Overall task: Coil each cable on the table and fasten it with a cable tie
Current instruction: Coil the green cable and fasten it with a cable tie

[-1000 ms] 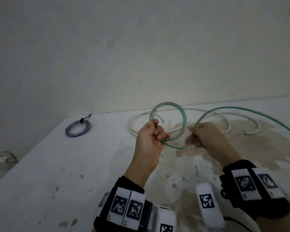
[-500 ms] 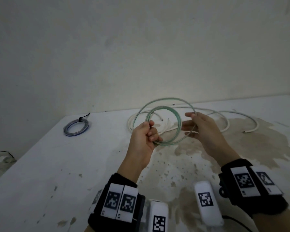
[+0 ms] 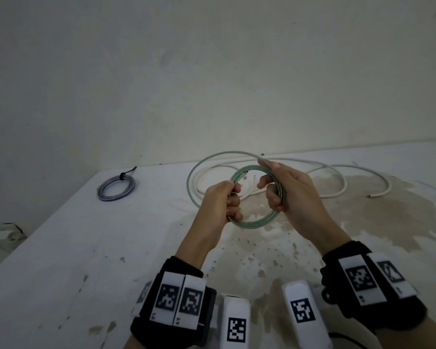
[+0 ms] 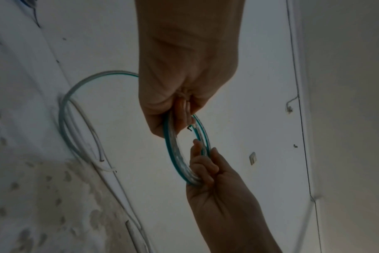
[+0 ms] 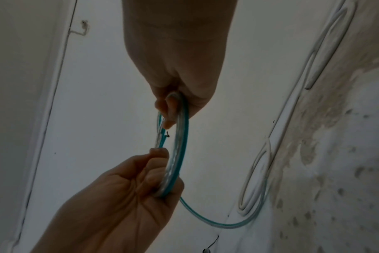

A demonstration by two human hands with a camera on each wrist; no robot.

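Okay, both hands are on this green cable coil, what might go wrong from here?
1. The last turn of the green cable coil bulges out wide at the upper left, so it may spring loose when either hand lets go.
2. No free cable tie shows in any view; the only one visible is on the blue coil. Fetching one leaves the left hand or right hand holding alone.
3. The white cable lies just behind and could snag.

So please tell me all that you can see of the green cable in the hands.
The green cable looks like clear plastic tubing with a green stripe. Most of it is wound into a small upright coil held above the table. The left hand grips its left side, the right hand its right. One wider loose loop remains unwound. No tie is visible on it.
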